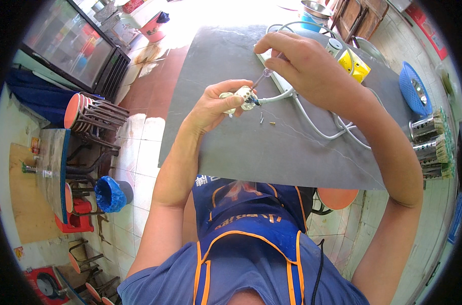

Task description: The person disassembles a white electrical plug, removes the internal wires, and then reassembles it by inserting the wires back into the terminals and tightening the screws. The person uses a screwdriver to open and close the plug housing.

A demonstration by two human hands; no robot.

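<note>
In my left hand (212, 103) is a white electrical plug (247, 100), its casing opened so the inner terminals and dark wire ends show. A grey cable (277, 97) runs from it to the right. My right hand (292, 61) grips a screwdriver (267, 72) with a clear handle, its tip down at the plug's terminals. Below the plug, two small silver screws (261, 118) and a brass-coloured screw (272, 123) lie on the dark grey tabletop (231, 152). A white power strip (278, 82) rests behind my right hand, partly hidden by it.
Loops of grey cable (318, 133) spread over the table's right half. Farther right stand a yellow box (355, 65), a blue plastic basket (412, 89) and metal utensil holders (425, 146). Stacked stools (78, 110) and a bin with a blue bag (111, 194) stand at left.
</note>
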